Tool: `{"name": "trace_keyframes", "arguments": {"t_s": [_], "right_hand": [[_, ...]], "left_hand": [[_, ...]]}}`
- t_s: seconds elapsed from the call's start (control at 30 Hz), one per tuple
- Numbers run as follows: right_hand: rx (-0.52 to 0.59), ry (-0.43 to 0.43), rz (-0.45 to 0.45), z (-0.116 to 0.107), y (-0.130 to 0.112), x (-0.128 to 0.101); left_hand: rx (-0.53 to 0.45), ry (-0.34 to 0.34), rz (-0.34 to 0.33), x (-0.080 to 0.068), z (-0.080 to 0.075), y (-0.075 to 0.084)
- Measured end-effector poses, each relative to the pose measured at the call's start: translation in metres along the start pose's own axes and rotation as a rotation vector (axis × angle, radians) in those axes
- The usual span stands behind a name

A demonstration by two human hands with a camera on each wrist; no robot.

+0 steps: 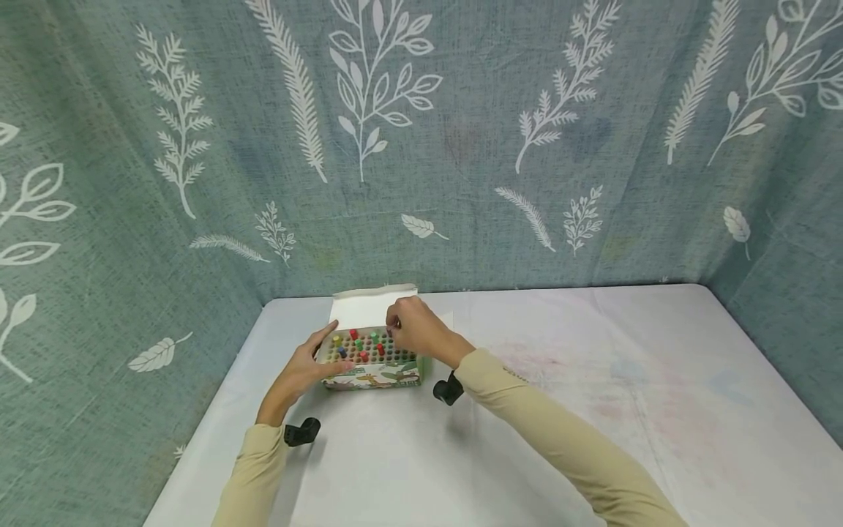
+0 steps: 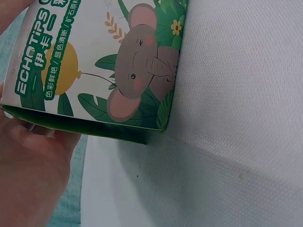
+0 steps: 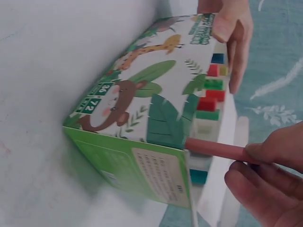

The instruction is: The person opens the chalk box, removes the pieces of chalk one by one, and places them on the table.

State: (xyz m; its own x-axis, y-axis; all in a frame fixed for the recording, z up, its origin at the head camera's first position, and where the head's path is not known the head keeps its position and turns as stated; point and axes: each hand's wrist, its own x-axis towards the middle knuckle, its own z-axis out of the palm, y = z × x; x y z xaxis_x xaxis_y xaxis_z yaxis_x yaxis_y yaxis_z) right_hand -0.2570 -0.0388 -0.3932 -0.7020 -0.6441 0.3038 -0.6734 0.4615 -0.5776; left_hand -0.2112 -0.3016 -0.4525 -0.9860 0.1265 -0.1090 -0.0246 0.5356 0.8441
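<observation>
Covering the table (image 1: 593, 410): white cloth.

Long, close-fitting sleeves of plain beige cloth are worn on both arms, ending at the wrists. A small black camera mount is strapped under each wrist. The left hand (image 1: 304, 369) and the right hand (image 1: 416, 328) are bare; no gloves, rings or watch are seen.
</observation>
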Motion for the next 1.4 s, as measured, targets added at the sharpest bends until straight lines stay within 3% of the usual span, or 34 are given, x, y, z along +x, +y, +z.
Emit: {"name": "trace_keyframes", "arguments": {"t_s": [0.17,0.47,1.03,1.4], "right_hand": [[0.019,-0.009,0.021,-0.007,-0.002,0.0],[-0.025,0.067,-0.025,-0.022,-0.005,-0.003],[0.015,0.135,-0.076,-0.045,0.001,-0.013],[0.021,0.181,-0.066,-0.056,0.008,-0.02]], "left_hand": [[-0.002,0.001,0.002,0.001,0.0,-0.001],[-0.01,-0.001,0.006,0.001,-0.001,-0.002],[-0.011,-0.007,0.022,0.001,-0.002,-0.002],[-0.036,-0.033,0.012,-0.016,-0.002,0.029]]}}
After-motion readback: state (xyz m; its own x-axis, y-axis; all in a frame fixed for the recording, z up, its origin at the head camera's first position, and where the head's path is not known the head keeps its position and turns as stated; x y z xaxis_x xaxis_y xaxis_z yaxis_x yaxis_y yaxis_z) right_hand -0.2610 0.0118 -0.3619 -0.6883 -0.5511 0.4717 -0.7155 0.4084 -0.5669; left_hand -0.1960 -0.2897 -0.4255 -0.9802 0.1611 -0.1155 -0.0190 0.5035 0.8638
